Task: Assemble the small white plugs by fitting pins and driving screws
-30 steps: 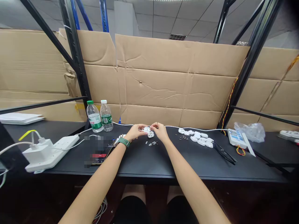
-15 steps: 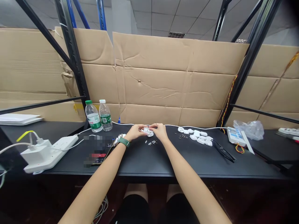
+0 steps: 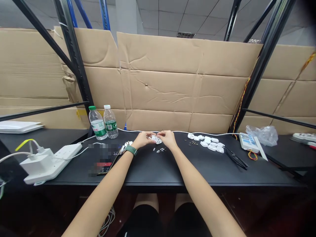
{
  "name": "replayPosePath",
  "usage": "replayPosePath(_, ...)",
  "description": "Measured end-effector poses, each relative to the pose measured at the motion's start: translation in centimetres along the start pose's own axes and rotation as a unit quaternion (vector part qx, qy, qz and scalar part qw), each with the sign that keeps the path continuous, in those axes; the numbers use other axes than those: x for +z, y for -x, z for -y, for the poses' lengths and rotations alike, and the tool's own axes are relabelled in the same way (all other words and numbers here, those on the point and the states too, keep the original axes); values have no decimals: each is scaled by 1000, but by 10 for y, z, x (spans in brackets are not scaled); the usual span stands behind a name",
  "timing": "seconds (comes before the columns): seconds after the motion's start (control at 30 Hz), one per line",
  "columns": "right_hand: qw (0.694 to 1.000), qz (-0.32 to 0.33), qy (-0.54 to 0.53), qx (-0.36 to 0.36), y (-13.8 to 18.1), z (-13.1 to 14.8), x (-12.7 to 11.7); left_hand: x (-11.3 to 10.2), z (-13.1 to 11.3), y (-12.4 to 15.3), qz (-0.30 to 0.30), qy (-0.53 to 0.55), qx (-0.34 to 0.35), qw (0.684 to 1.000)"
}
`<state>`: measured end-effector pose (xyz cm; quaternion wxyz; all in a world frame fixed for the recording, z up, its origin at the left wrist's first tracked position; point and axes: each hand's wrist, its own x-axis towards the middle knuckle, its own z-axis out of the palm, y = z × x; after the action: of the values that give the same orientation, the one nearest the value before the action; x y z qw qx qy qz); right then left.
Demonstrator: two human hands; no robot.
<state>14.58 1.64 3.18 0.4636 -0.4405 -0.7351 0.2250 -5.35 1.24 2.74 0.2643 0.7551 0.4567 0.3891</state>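
Both my hands meet at the middle of the black table [image 3: 153,171], over a small white plastic part [image 3: 156,139]. My left hand [image 3: 141,140], with a green watch on the wrist, pinches the part from the left. My right hand [image 3: 168,138] pinches it from the right, fingers curled. Small loose metal pieces [image 3: 160,150] lie on the table just below my hands. A cluster of several white plastic shells [image 3: 209,144] lies to the right.
Two water bottles [image 3: 103,122] stand at the back left. A white power strip with a plugged charger [image 3: 46,159] sits at the left. A phone [image 3: 106,163], black tweezers [image 3: 235,158], a small white device [image 3: 249,142] and a clear plastic bag [image 3: 263,135] also lie here. Cardboard walls the back.
The view has shifted slightly; my hands stay together on the white part, with only small finger movements.
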Motion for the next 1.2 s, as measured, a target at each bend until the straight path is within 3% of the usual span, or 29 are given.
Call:
replayPosePath(0.4, 977, 64, 179, -101, 8, 14, -1, 1, -8, 3, -54, -29, -19, 998)
replayPosePath(0.7, 959, 68, 262, -87, 10, 24, -1, -1, -10, 4, -34, -62, -11, 997)
replayPosePath(1.07, 934, 93, 332, -89, 14, 35, 2, 1, -13, 4, -24, -28, -17, 999)
replayPosePath(1.2, 950, 54, 300, -61, 13, 31, 6, 1, -17, 6, -19, -5, -21, 1000)
